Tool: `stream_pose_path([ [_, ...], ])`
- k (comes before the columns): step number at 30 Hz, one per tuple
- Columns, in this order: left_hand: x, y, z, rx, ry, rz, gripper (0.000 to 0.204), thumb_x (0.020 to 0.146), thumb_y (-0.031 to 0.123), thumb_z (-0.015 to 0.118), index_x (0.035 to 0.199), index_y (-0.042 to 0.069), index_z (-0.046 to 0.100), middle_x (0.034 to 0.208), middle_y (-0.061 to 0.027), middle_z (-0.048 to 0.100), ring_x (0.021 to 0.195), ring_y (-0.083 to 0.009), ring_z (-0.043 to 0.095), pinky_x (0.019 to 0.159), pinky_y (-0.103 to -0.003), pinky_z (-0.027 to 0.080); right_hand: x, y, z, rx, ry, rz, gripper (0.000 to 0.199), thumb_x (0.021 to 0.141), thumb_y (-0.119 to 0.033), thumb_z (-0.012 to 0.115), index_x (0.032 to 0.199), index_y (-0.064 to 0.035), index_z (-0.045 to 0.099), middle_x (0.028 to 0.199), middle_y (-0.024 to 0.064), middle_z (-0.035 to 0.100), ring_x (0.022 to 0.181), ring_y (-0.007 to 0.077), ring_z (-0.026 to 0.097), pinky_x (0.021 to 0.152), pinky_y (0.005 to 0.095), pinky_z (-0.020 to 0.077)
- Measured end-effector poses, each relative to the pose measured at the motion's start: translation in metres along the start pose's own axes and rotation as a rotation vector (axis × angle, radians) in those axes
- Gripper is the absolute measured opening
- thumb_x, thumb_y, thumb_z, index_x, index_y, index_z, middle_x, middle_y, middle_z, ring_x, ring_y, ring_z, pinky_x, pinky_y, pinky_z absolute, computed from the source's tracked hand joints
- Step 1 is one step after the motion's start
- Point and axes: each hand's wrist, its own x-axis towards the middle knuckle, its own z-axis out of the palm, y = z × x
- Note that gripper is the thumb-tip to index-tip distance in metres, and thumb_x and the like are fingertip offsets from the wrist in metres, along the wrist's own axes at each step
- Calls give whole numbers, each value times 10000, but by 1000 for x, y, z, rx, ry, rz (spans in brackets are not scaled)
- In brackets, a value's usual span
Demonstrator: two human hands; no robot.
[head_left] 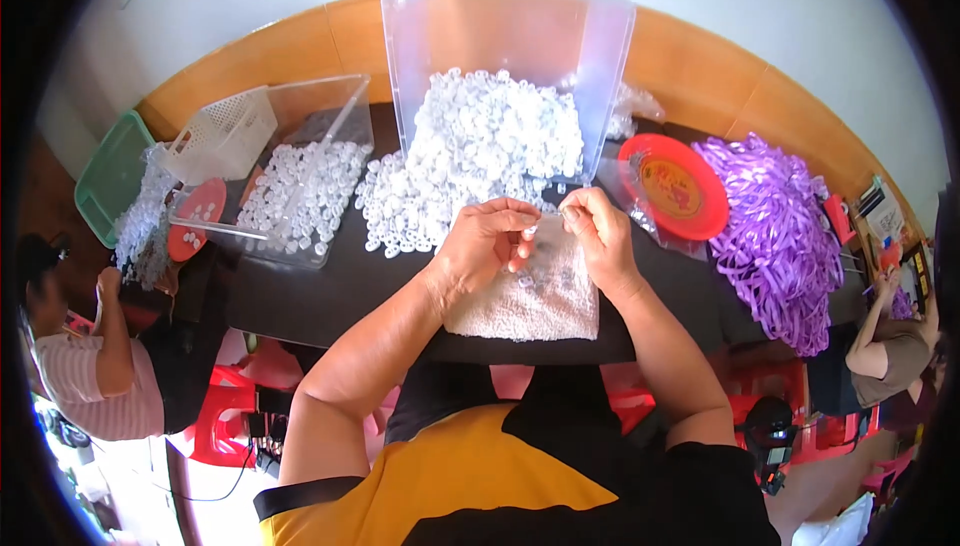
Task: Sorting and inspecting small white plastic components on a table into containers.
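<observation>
Pinching a white piece (pixel 530 232), left grip (pixel 482 243) faces closed right grip (pixel 603 243), printed plate (pixel 709 184) beyond.

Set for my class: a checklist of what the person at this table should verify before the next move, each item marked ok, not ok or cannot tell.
1. Left hand has a small pale piece at its fingertips: ok.
2. Right hand grips something: cannot tell; too small to see.
3. Both hands are over the pale towel: ok.
4. White pieces all inside containers: not ok; many lie loose on the dark table.
5. Purple ribbons lie off the towel: ok.
</observation>
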Motion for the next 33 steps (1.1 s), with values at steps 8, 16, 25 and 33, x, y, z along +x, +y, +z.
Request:
stream_pose_path([
  [8,18,2,-27,-71,-54,-2,275,835,80,590,1089,-11,535,772,-46,560,653,-163,535,568,-295,426,2,27,-1,-45,37,40,62,903,-65,576,943,-18,578,708,86,611,624,160,605,601,297,475],
  [16,26,-3,-40,-98,-7,77,241,844,52,557,1064,-46,547,744,-88,559,652,-192,561,581,-318,460,-5,41,5,-139,-25,7,100,874,-100,529,951,-63,581,675,91,621,611,228,644,591,343,488],
  [25,21,-5,-35,-28,-50,98,203,853,48,541,1035,-39,561,745,-91,564,669,-205,571,592,-327,469,-7,38,5,-203,-2,3,82,874,-123,566,945,-86,586,695,117,634,638,290,648,577,393,475],
  [33,33,-5,-49,-105,-49,80,184,869,58,545,1035,-19,561,785,-92,571,686,-211,592,606,-337,487,-4,44,9,-262,52,-57,98,860,-144,601,951,-106,602,779,121,659,723,331,658,607,422,488],
])
